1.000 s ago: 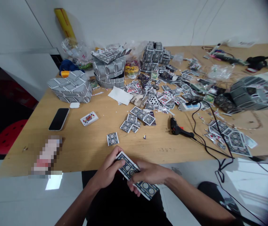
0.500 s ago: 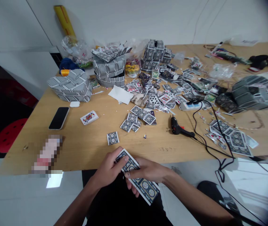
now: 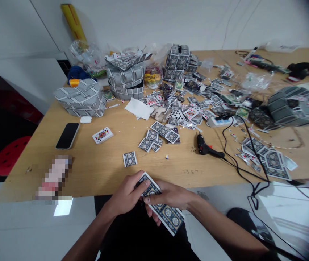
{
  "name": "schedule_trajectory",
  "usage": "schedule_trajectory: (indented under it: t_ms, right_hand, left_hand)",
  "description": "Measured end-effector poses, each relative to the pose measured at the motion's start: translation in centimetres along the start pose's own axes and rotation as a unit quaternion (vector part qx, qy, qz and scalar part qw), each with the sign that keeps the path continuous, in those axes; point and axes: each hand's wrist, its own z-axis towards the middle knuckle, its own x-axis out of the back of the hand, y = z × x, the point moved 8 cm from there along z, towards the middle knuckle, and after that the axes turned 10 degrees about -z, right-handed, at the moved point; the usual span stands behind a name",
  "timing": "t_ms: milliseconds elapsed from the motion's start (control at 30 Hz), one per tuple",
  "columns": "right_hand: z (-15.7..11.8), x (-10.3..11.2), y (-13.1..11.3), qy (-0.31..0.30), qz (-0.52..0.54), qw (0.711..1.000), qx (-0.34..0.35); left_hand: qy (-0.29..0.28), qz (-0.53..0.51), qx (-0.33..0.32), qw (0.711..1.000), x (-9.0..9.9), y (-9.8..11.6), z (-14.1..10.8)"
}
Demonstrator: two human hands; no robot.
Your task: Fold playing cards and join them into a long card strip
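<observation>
A long strip of blue-and-white patterned playing cards (image 3: 167,214) slants down to the right in front of the table edge. My left hand (image 3: 127,192) grips its upper end, thumb on top. Around its middle, my right hand (image 3: 170,195) is closed, thumb across the face and fingers curled beneath. A single card piece (image 3: 129,158) lies face down on the table just beyond my left hand. Farther back is a loose group of patterned cards (image 3: 157,137). A card stack (image 3: 102,135) with a face card on top sits to the left.
On the wooden table (image 3: 89,163), a black glue gun (image 3: 207,149) lies right of centre, its cable trailing over the front edge. A phone (image 3: 67,136) is at the left. Woven card baskets (image 3: 82,98) and scattered cards (image 3: 192,112) cover the back. More cards (image 3: 274,159) lie right.
The card strip and both hands have shifted very slightly; both hands keep their hold. Nothing on the table has visibly moved.
</observation>
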Motion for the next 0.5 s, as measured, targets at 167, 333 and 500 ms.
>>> schedule_trajectory:
  t_ms: [167, 333, 500]
  right_hand:
    - [0.2, 0.1, 0.2, -0.001, 0.011, 1.000, 0.003]
    - [0.2, 0.1, 0.1, -0.010, 0.023, 1.000, 0.013]
    - [0.2, 0.0, 0.1, -0.025, 0.019, 0.999, 0.010]
  left_hand:
    - [-0.005, -0.024, 0.019, 1.000, -0.1, -0.7, -0.1]
    - [-0.012, -0.030, 0.032, 0.999, -0.3, -1.1, -0.1]
    - [-0.022, -0.046, 0.041, 0.998, -0.5, -1.1, -0.2]
